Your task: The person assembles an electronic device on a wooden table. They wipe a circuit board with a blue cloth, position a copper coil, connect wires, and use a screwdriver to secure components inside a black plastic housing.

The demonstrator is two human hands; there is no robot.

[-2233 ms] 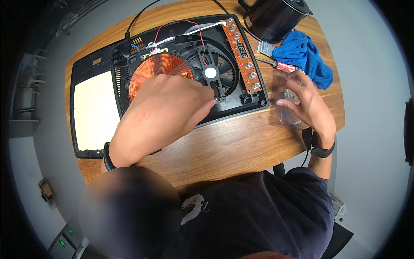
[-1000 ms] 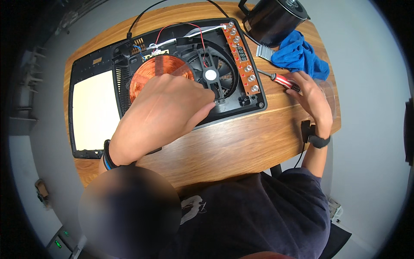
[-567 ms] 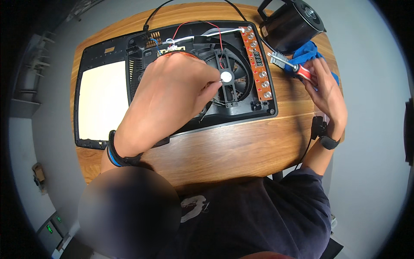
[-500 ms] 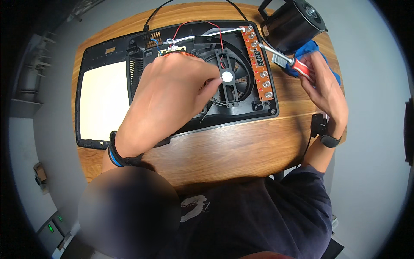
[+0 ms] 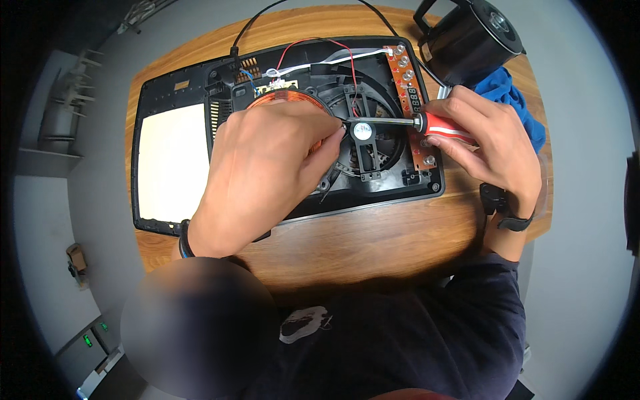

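An opened black appliance housing (image 5: pixel 373 192), which looks like an induction cooker, lies on the wooden table. My left hand (image 5: pixel 267 143) reaches over its copper coil (image 5: pixel 287 97), thumb and forefinger pinched together beside the fan (image 5: pixel 393 127). A tiny pale bit shows at those fingertips, too small to name. In my right hand (image 5: pixel 497 137) is a screwdriver (image 5: pixel 445 128) with a red and white handle. Its metal shaft points left, nearly level, across the fan above the round white hub label (image 5: pixel 363 131). The tip meets my left fingertips.
An orange circuit board (image 5: pixel 423 159) with a digit display runs along the housing's right side. Red and white wires (image 5: pixel 307 65) cross its top. A cream sheet (image 5: pixel 172 163) covers the left part. Behind stand a black kettle (image 5: pixel 467 43) and a blue cloth (image 5: pixel 510 93).
My right hand has swung the screwdriver left and down from beside the kettle, bringing its tip to my left fingertips. The left hand keeps its pinch; the whole view has shifted slightly.
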